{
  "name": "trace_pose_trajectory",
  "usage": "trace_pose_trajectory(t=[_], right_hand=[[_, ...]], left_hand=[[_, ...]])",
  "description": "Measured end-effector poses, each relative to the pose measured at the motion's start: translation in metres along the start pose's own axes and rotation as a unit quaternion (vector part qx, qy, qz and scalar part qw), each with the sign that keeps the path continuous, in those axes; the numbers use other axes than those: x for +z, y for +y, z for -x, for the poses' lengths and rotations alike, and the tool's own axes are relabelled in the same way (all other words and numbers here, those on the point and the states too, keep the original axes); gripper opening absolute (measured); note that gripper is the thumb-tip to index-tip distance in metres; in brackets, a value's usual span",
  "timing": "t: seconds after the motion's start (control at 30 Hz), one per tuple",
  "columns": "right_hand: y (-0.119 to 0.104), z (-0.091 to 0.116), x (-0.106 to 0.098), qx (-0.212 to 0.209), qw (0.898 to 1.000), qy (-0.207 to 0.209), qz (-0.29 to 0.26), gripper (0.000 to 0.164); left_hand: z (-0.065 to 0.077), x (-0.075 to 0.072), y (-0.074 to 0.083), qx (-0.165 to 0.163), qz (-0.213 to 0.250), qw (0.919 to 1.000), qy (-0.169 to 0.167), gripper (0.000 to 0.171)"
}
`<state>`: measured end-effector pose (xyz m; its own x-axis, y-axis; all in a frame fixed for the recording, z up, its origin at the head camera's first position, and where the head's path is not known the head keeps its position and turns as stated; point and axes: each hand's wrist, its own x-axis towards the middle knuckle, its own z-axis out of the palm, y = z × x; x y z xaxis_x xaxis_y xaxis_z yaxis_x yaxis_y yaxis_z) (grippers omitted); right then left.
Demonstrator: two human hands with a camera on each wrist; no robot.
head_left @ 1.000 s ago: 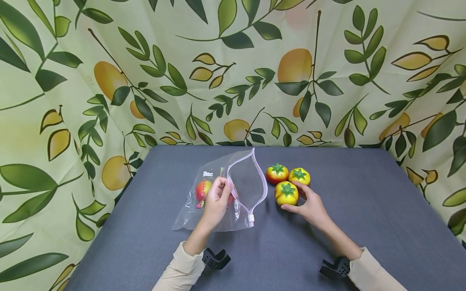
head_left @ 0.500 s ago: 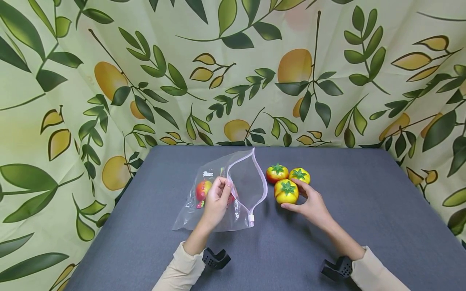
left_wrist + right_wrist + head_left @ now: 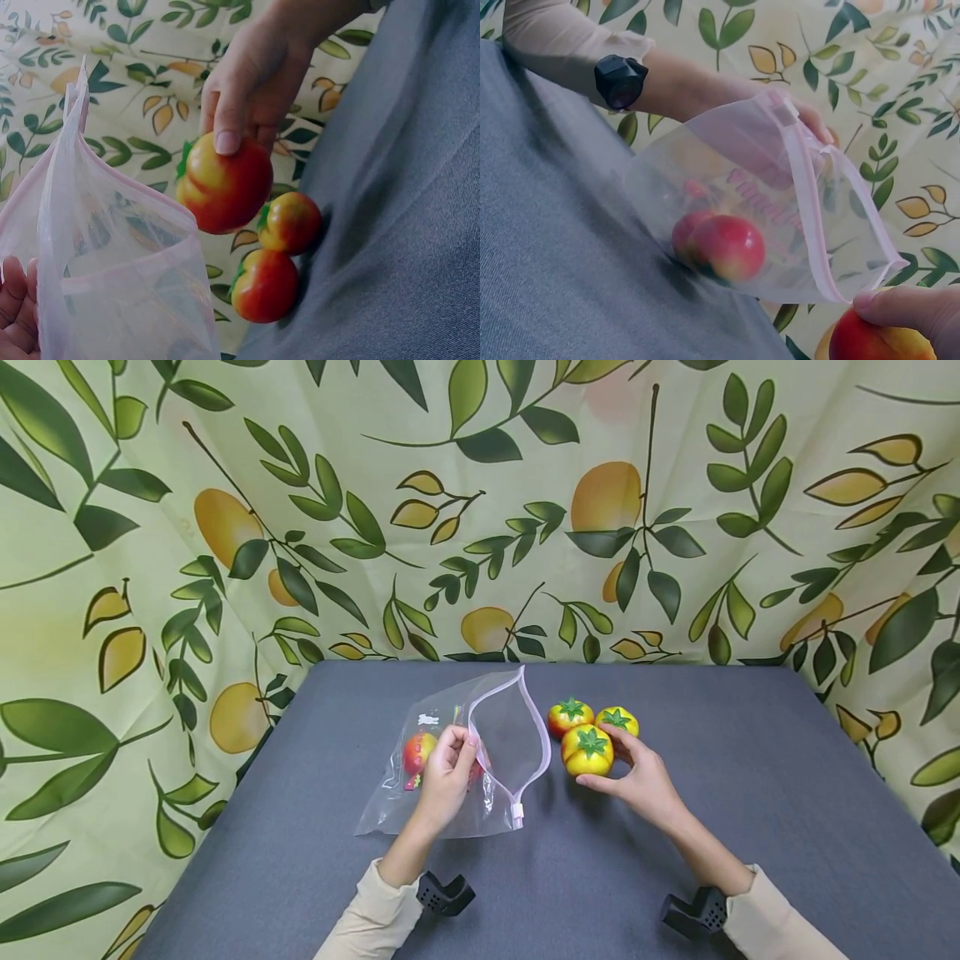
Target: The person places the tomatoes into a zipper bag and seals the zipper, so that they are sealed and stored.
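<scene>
My left hand pinches the rim of a clear zip bag with a pink-edged mouth, which gapes to the right. Inside the bag lie round red-and-yellow fruits, partly hidden by the hand in the head view. Between thumb and fingers, my right hand grips a yellow-red toy tomato with a green star-shaped top. The left wrist view shows this tomato raised off the table, near the bag's mouth. Two similar tomatoes, one redder and one yellower, stand just behind it.
A dark grey cloth-covered table lies under everything. Behind it hangs a leaf-and-fruit patterned curtain. The bag's white slider sits at the near end of its mouth. A black wrist mount is on the left arm.
The right hand has lifted the tomato slightly and brought it a little to the left. The left hand and the bag have stayed in place.
</scene>
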<state>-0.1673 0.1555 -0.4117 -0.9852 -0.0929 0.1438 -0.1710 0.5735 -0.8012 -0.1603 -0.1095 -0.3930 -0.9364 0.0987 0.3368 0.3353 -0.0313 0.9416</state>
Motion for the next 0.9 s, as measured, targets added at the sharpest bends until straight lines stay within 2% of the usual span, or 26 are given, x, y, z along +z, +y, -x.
trace_pose_trajectory(t=[0.9], right_hand=[[-0.014,-0.002,-0.002,-0.029,0.999,0.018,-0.018,0.081]], left_hand=[[0.0,0.0,-0.001,-0.004,0.0,1.0,0.004,0.015]])
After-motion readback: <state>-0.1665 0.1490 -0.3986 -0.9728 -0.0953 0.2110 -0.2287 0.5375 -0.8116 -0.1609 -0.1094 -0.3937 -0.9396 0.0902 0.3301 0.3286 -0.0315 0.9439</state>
